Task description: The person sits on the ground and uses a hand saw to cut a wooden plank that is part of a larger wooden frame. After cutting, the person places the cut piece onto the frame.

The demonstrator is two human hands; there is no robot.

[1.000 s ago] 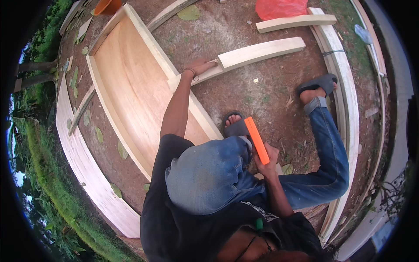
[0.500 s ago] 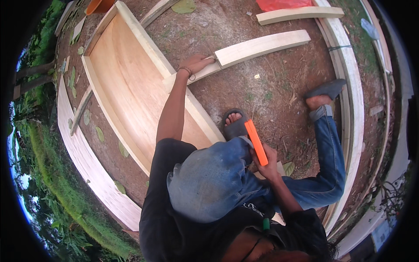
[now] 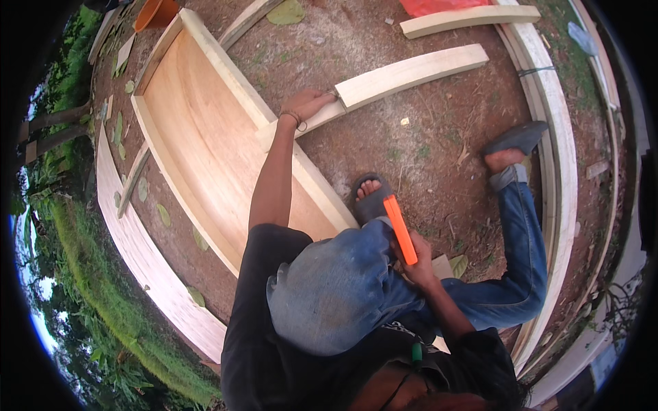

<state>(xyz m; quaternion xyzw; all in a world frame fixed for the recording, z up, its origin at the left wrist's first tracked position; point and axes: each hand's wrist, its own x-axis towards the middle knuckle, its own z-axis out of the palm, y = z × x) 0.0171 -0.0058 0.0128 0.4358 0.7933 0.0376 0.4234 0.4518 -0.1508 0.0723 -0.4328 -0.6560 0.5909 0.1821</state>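
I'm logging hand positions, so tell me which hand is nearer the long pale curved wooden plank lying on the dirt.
Left. The left hand rests on the near end of the long pale curved wooden plank; the right hand is by the knee, gripping an orange bar-shaped tool.

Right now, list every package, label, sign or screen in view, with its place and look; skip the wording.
No labels, signs or screens show.
Possible package: red plastic bag or sheet, top edge beside a pale wooden plank, crumpled and cut off by the frame.
Orange bucket, top left on the dirt, only partly in view.
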